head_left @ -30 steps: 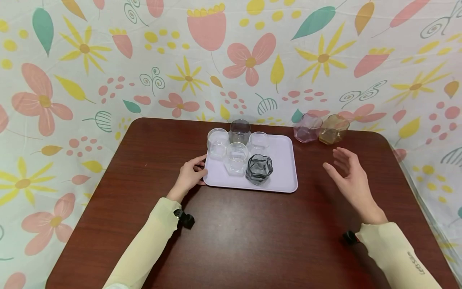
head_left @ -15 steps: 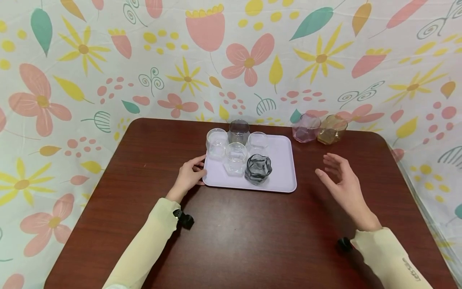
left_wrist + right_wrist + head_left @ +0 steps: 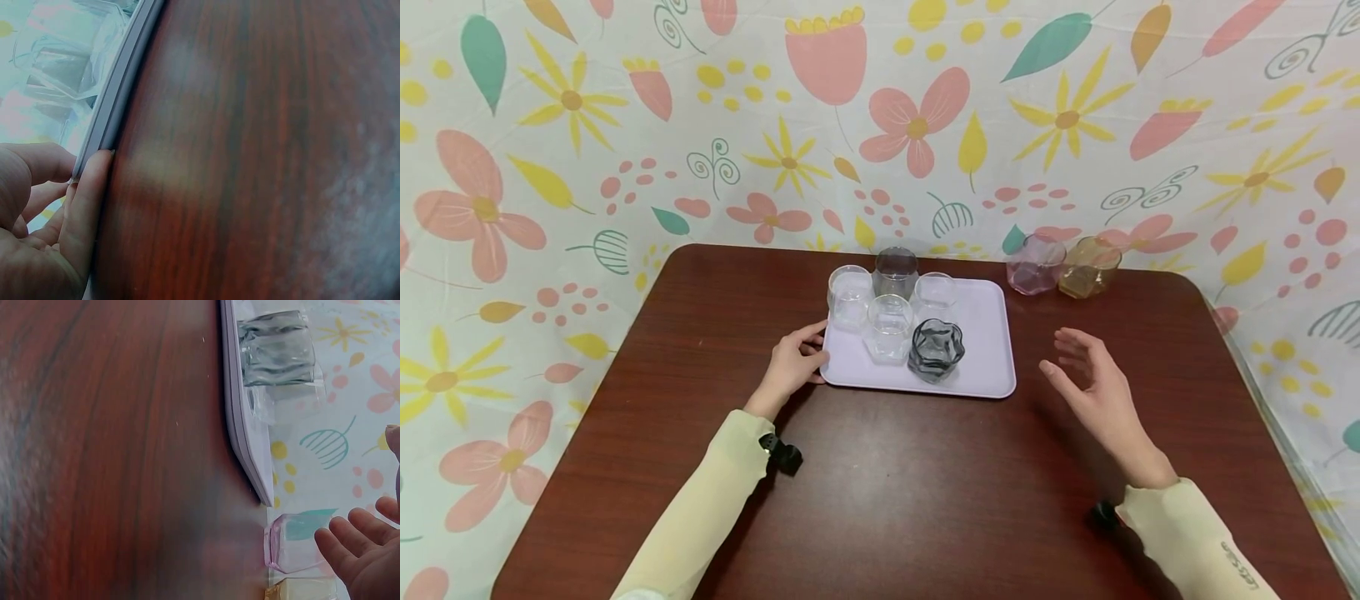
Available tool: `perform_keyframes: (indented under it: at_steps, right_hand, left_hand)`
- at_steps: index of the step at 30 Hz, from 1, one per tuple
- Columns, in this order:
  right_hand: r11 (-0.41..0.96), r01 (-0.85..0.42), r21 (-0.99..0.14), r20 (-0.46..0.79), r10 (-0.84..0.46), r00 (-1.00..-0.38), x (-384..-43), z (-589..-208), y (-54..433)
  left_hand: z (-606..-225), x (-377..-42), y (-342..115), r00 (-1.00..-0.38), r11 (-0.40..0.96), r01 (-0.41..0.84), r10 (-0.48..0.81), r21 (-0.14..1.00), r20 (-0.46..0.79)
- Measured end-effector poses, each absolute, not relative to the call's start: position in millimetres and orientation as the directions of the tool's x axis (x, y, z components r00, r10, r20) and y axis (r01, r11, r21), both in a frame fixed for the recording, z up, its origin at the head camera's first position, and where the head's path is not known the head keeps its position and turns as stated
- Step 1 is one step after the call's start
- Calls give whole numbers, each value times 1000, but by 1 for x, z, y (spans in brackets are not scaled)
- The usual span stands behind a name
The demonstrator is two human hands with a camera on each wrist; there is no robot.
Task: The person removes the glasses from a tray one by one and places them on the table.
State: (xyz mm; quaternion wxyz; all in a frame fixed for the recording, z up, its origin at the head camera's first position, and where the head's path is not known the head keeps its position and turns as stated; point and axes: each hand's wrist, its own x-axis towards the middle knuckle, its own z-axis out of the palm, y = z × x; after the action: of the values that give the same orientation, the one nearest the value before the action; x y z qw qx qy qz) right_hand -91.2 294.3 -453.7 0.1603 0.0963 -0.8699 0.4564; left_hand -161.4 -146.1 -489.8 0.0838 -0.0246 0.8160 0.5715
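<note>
My left hand is at the left edge of a pale lilac tray, pinching its rim between thumb and fingers; the left wrist view shows the fingertips on the rim. Several glasses stand on the tray: a wavy dark grey glass near the front, a smoky grey glass at the back, and clear glasses, one at the left, one in front. My right hand hovers right of the tray, fingers relaxed and apart, holding nothing.
A pink glass and an amber glass stand side by side at the table's back edge, right of the tray. Behind the brown wooden table hangs a floral cloth.
My right hand has moved left and a little toward me, closer to the tray. The left hand, tray and glasses keep their places.
</note>
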Motion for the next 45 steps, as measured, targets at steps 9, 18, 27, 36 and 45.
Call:
perform_keyframes:
  at_steps: [9, 18, 27, 36, 45]
  right_hand:
    - [556, -328, -764, 362, -52, -931, -86, -454, 281]
    - [559, -350, -751, 353, -107, -930, -84, -452, 267]
    - [547, -367, -752, 333, -165, -928, -86, -454, 252]
    - [518, -400, -756, 362, -178, -915, -93, -458, 238]
    - [484, -396, -780, 344, -197, -918, -102, -466, 224]
  left_hand:
    - [-489, -161, -146, -984, 351, -143, 50, 925, -171]
    - [-490, -160, -147, -985, 350, -136, 52, 927, -165]
    - [-489, -161, -148, -985, 362, -137, 53, 922, -167]
    - [-489, -163, -146, -986, 364, -126, 58, 923, -157]
    - [-491, -163, -147, -987, 360, -124, 54, 925, -153]
